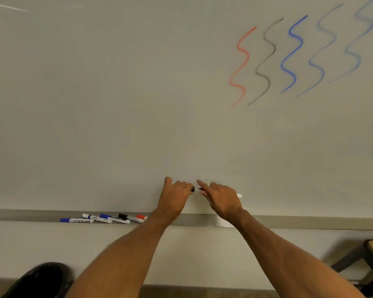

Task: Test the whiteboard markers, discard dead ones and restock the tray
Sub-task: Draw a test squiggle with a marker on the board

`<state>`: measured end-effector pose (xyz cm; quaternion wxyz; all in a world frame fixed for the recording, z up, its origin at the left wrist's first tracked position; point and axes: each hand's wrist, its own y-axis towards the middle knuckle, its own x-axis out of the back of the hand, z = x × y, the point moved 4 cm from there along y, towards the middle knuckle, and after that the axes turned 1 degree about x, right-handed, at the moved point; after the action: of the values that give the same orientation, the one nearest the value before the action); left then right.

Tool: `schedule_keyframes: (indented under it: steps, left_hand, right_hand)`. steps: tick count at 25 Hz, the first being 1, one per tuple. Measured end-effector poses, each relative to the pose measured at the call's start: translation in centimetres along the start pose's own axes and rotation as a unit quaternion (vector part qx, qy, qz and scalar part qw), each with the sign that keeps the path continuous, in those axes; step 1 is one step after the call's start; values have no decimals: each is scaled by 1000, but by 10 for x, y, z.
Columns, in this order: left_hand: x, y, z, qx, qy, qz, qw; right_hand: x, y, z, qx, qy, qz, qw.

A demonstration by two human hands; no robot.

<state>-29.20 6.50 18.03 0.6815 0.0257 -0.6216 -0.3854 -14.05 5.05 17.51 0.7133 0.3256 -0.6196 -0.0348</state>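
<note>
Below, the tray holds five markers.

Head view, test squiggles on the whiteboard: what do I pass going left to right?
red squiggle → grey-black squiggle → strong blue squiggle → fainter blue squiggle → faintest blue squiggle, which runs off the top right edge.
</note>
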Motion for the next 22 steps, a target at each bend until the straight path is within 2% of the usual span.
schedule_keyframes:
  steps: [3,8,13,18,22]
  left_hand:
    - [24,5,18,14,-22,-89,996]
    - [69,47,43,27,2,-238,971]
    - [130,118,64,32,12,-301,953]
    - [192,195,78,16,4,-337,941]
    - [211,232,89,10,33,-358,933]
  right_hand:
    - [23,16,-1,-74,100,-36,992]
    - [81,67,-4,-66,154,-130,977]
    - [162,125,-9,-75,204,-183,959]
    - [218,166,-15,-26,159,-342,926]
    - [232,182,-21,5,146,-375,915]
